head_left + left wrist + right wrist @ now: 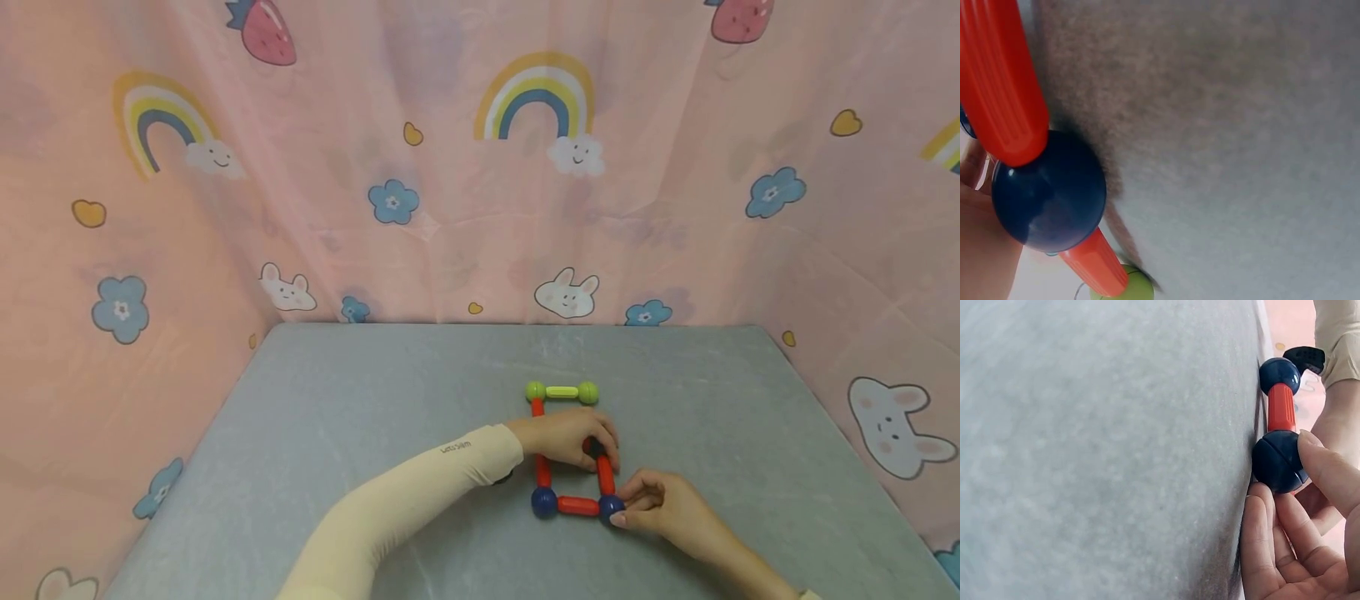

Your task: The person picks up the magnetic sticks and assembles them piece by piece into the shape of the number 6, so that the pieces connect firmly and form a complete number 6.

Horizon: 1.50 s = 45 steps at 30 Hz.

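Observation:
Magnetic-style rods and balls lie joined in a frame on the table. My right hand (667, 507) pinches the dark blue ball (611, 508) at the near right corner, thumb and fingers on opposite sides in the right wrist view. With its forearm across the frame, my left hand (573, 435) curls its fingers round a dark ball (592, 447) at the far end of the right-hand red rod (606, 475). A short red rod (578, 506) links the near right ball to another blue ball (544, 502). The left wrist view shows a blue ball (1050, 190) between two red rods, mostly hidden by the arm in the head view.
At the frame's far end, a green rod (562, 392) joins two green balls, the left one (536, 392) topping a red rod. Pink printed curtain (465, 242) surrounds the grey table (360, 392) at the back and sides. A black device (1305, 359) sits at the left wrist.

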Each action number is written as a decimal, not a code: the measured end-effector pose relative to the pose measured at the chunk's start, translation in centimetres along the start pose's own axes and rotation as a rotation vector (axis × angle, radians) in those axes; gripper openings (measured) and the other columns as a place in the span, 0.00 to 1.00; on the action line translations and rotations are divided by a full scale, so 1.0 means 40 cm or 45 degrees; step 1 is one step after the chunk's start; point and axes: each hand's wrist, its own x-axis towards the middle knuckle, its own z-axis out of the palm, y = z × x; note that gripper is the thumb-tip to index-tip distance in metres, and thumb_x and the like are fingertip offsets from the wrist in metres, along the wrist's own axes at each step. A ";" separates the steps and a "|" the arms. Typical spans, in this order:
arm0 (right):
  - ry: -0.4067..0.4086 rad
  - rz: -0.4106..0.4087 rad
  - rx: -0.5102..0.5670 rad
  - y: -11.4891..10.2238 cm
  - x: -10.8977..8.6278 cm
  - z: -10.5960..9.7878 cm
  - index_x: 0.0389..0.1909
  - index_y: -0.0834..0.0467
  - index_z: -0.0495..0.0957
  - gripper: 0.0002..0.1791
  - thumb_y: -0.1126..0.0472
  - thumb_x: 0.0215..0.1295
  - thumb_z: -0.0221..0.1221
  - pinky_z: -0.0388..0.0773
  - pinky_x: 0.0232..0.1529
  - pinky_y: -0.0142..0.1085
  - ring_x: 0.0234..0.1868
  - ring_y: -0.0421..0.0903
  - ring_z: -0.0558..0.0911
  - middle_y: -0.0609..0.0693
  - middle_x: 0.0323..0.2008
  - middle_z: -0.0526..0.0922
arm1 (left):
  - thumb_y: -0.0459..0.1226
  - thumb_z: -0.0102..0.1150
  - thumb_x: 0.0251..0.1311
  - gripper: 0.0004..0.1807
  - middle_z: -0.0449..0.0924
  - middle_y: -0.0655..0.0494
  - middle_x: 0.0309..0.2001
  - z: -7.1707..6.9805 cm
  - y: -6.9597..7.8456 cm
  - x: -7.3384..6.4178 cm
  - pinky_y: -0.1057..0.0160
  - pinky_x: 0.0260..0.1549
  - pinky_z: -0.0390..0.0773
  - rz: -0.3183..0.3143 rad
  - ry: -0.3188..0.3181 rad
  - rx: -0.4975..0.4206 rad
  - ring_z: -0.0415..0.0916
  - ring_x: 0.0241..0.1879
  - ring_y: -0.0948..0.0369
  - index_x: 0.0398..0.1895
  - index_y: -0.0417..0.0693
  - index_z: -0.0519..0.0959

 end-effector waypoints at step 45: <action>-0.029 0.020 0.041 -0.009 0.010 -0.006 0.43 0.67 0.78 0.23 0.54 0.55 0.72 0.80 0.34 0.32 0.34 0.41 0.83 0.49 0.34 0.85 | 0.36 0.65 0.61 0.22 0.80 0.59 0.56 -0.001 0.008 -0.023 0.81 0.41 0.67 -0.184 0.139 -0.037 0.71 0.44 0.68 0.60 0.56 0.79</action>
